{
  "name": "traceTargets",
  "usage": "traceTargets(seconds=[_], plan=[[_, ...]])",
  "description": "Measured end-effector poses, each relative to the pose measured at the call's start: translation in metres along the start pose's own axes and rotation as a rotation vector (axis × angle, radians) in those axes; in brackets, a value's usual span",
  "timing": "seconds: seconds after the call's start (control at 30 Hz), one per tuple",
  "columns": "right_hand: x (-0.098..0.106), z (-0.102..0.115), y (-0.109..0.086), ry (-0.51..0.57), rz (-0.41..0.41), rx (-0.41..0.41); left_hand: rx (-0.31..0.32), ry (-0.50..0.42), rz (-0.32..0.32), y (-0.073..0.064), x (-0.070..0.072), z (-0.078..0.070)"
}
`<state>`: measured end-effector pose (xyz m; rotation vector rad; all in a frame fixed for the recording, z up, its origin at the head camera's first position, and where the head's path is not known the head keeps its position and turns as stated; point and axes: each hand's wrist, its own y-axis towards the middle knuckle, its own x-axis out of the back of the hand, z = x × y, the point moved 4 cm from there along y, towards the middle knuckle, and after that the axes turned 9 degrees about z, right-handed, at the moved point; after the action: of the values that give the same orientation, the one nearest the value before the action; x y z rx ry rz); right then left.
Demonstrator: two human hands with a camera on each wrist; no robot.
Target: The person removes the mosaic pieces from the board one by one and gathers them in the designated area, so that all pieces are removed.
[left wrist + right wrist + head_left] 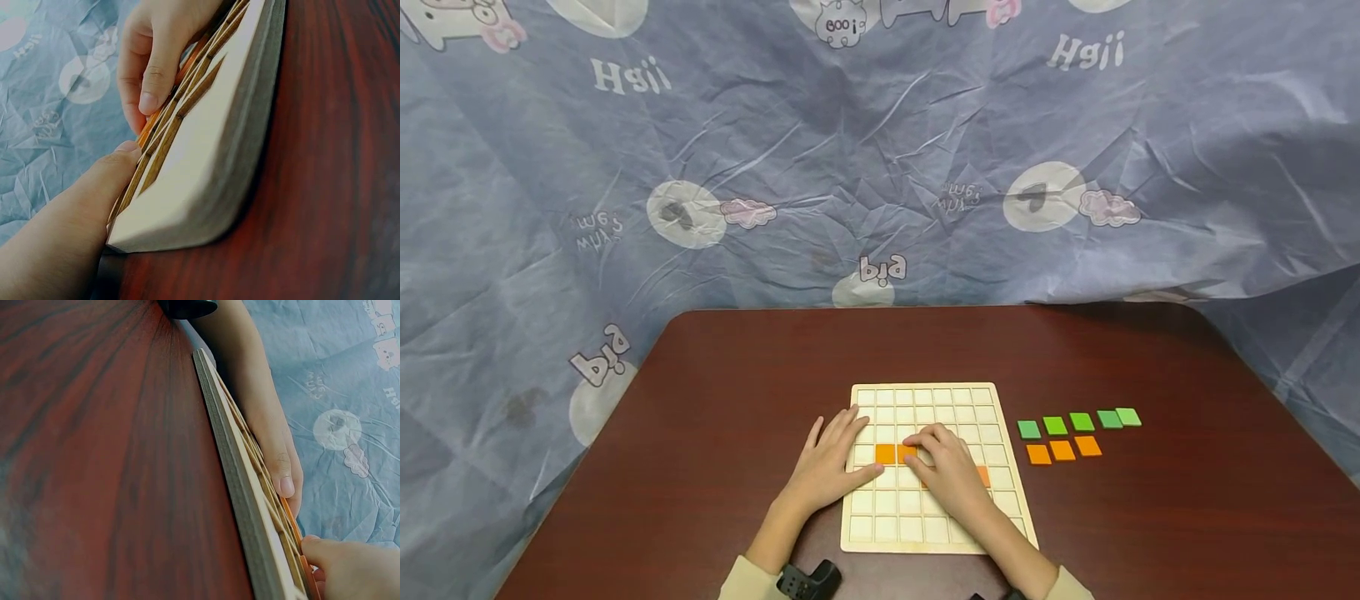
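A pale wooden grid board (886,527) lies flat on the table. Two orange tiles sit side by side in its middle row: a left tile (885,454) and a right tile (906,454). My right hand (953,473) reaches over the board, thumb and forefinger pinching the right tile at its cell. Spread over the board's left edge, my left hand (826,468) rests with its fingers straight and its thumb (112,165) near the left tile. Another orange tile (983,476) shows beyond my right hand, which partly covers that row.
Right of the board, several green tiles (1056,426) form a row, the last two touching or overlapping. Three loose orange tiles (1062,451) lie below them. The dark red-brown table (760,367) ends at a blue printed cloth (820,167) behind.
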<state>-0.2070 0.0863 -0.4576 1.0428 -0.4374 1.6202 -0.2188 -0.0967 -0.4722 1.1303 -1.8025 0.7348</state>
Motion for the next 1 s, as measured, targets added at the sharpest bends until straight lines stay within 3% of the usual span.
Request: traceTargets(seconds=[0.63, 1.0], plan=[[0.0037, -0.0028, -0.0045, 0.038, 0.022, -0.013, -0.008, -0.009, -0.006, 0.0013, -0.0068, -0.0026], [-0.0012, 0.0022, -0.0011, 0.047, 0.022, -0.013, 0.000, 0.002, -0.001, 0.0000, 0.0008, 0.0022]])
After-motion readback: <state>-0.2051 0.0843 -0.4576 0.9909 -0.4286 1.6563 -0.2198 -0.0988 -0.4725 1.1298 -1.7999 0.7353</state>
